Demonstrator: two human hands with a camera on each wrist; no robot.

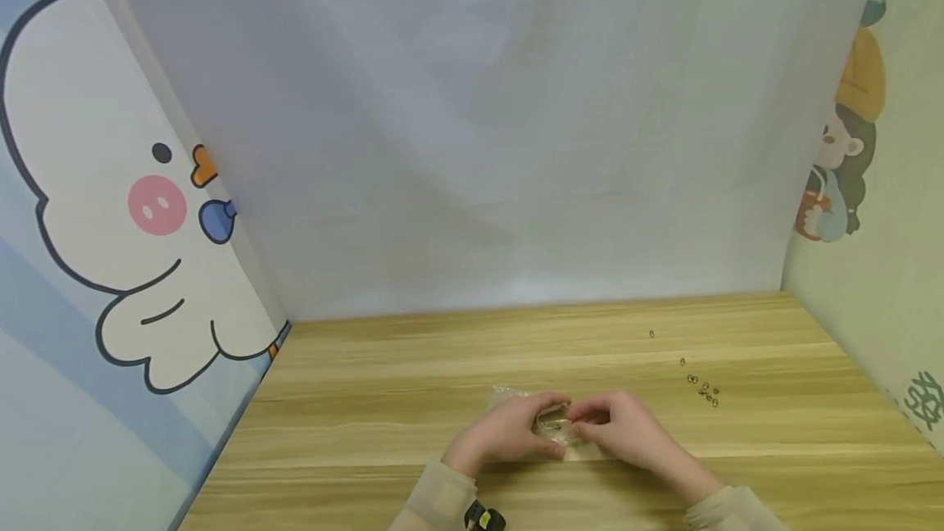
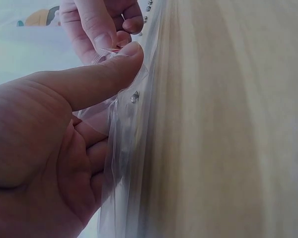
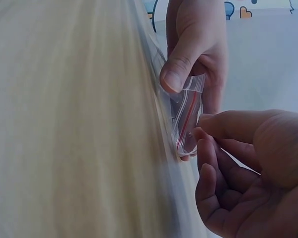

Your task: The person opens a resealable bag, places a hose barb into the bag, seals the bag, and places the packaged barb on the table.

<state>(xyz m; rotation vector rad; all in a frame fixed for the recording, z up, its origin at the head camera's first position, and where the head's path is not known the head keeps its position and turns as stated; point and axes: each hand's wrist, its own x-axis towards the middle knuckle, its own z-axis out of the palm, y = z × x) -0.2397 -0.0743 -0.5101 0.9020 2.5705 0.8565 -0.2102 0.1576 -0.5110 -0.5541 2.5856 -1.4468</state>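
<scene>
A clear zip-lock bag (image 3: 186,119) with a red line along its mouth lies low over the wooden table. My left hand (image 1: 509,428) holds it, thumb on one side of the mouth and fingers on the other, so the mouth gapes toward the right. Inside the bag shows a small shiny metal bead (image 2: 134,97). At the bag's mouth my right hand (image 1: 627,431) pinches a tiny metal bead (image 3: 191,134) between thumb and forefinger, mostly hidden by the fingertips. The other right fingers are curled.
Several small metal beads (image 1: 705,390) lie loose on the wooden table (image 1: 354,424) to the right of my hands, with one bead (image 1: 651,333) farther back. A pale backdrop (image 1: 472,146) rises behind the table, and side walls with cartoon figures stand left and right.
</scene>
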